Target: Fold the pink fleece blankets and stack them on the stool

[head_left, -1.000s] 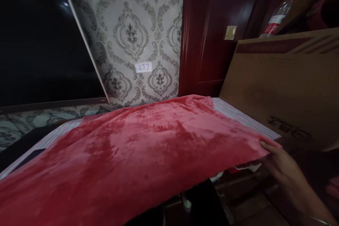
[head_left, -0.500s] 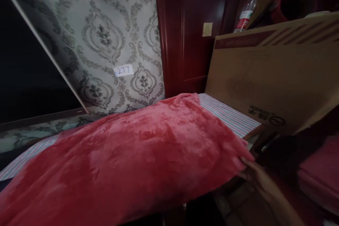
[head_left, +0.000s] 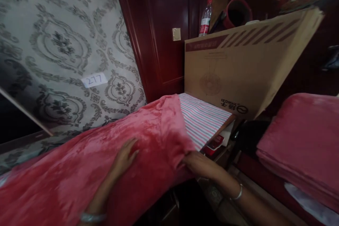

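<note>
A plush red blanket (head_left: 106,152) lies spread across a surface with a striped cloth (head_left: 201,116) showing at its right end. My right hand (head_left: 198,164) grips the blanket's near right corner, and that end is folded back in a strip toward the left. On the middle of the blanket rests my left hand (head_left: 124,159), its fingers stretched out and thumb apart, holding nothing. The fingertips of my right hand are partly hidden in the cloth.
Behind the striped cloth stands a large cardboard box (head_left: 227,70), with a plastic bottle (head_left: 205,19) behind its top edge. Folded pink blankets (head_left: 304,141) are stacked at the right. A paper marked 277 (head_left: 94,79) is on the patterned wall.
My left hand has come into view on the blanket. My right hand has moved left with the corner, folding the blanket's end over and baring more striped cloth. The view has turned right.
</note>
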`<control>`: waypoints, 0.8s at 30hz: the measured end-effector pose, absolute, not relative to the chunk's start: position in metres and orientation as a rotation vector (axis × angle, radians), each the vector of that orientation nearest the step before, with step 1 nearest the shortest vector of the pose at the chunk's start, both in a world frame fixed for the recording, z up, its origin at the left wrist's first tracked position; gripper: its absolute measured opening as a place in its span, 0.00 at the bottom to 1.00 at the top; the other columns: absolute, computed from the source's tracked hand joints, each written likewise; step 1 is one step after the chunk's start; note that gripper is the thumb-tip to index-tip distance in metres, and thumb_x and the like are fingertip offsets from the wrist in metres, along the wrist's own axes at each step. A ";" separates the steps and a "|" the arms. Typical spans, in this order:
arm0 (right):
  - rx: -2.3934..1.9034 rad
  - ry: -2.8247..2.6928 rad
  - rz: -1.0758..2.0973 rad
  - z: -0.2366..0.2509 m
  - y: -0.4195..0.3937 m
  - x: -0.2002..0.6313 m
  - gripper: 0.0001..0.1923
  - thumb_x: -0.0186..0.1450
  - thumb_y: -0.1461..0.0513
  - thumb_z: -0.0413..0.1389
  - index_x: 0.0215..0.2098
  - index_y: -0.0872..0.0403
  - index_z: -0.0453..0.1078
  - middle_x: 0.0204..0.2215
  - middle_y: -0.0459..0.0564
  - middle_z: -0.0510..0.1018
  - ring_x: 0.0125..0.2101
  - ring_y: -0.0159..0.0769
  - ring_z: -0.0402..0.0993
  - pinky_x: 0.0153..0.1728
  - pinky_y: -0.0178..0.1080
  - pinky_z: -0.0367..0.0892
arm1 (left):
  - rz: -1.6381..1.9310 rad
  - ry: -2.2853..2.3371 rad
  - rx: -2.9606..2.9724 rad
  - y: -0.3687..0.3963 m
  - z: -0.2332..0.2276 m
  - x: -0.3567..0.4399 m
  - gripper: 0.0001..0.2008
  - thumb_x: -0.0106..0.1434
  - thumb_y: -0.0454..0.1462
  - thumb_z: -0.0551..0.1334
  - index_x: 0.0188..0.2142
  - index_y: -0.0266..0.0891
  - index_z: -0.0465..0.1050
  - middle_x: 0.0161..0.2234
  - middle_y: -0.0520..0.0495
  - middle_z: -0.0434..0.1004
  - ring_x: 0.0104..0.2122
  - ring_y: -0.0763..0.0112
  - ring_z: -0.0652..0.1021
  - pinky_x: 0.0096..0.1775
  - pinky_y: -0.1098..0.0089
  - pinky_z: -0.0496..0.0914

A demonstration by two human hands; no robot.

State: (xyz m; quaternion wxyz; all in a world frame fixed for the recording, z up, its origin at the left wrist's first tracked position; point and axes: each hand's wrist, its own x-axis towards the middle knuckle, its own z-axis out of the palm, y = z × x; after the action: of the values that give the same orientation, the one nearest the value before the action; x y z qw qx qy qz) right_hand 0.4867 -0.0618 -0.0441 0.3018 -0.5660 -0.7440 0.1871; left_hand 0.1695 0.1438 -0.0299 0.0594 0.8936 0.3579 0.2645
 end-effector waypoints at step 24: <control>-1.979 -0.951 0.771 -0.002 0.055 0.512 0.08 0.64 0.65 0.56 0.27 0.58 0.73 0.18 0.48 0.76 0.20 0.30 0.71 0.21 0.28 0.62 | 0.643 1.299 2.787 0.141 -0.091 0.206 0.23 0.69 0.39 0.56 0.61 0.40 0.71 0.65 0.36 0.67 0.65 0.52 0.66 0.64 0.47 0.60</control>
State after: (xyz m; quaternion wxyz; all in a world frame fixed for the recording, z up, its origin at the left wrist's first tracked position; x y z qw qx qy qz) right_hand 0.5119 0.0554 -0.0024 0.3959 -0.7809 -0.3753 0.3043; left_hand 0.2058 0.1412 -0.0908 0.0003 0.8872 0.4135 0.2047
